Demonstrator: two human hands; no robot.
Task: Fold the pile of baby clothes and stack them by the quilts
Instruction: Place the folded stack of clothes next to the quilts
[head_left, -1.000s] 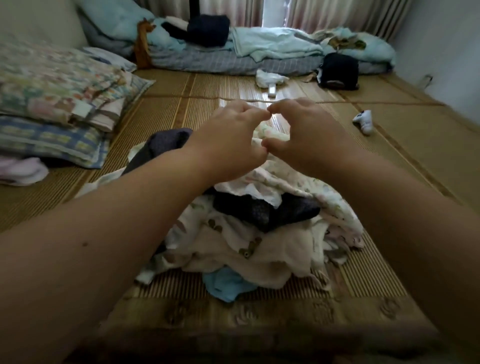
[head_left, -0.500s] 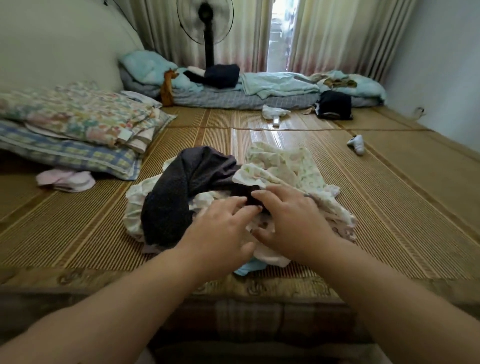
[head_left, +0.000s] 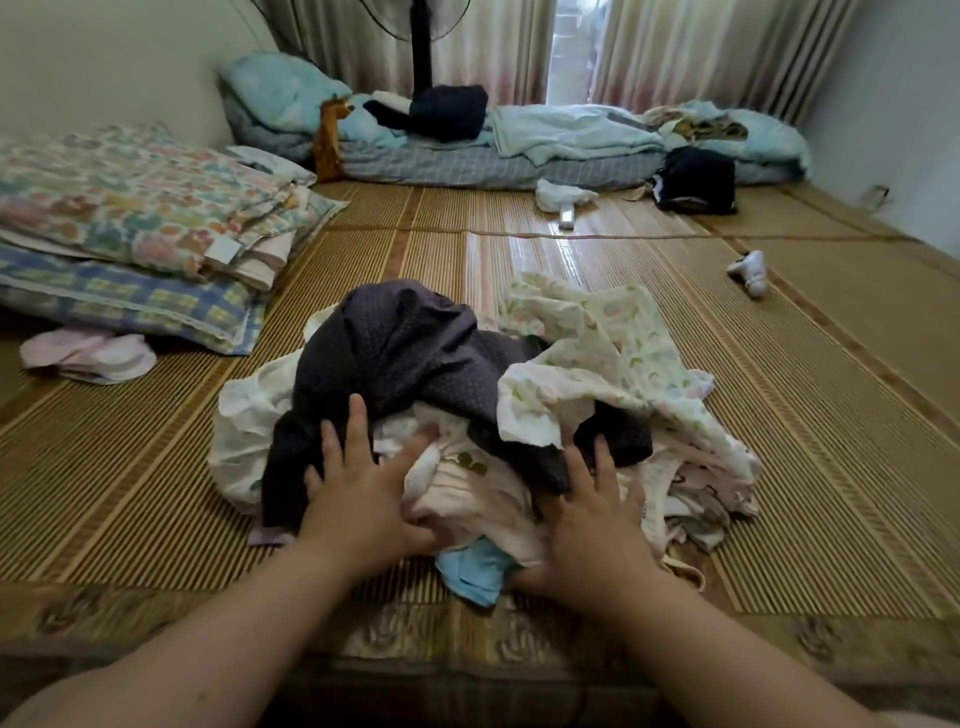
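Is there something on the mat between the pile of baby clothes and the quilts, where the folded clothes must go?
Nothing visible does: only bare mat lies between the pile and the quilts. Some pink cloth lies by the quilts' near edge, further left.

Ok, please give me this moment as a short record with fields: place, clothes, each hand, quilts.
place: woven mat
clothes: pile of baby clothes, unfolded, dark garment on top
left hand: fingers spread, rests on the dark garment
right hand: fingers spread, presses the pile's near side
quilts: folded stack, left of the pile, apart from it
beside quilts: pink cloth, use unclear
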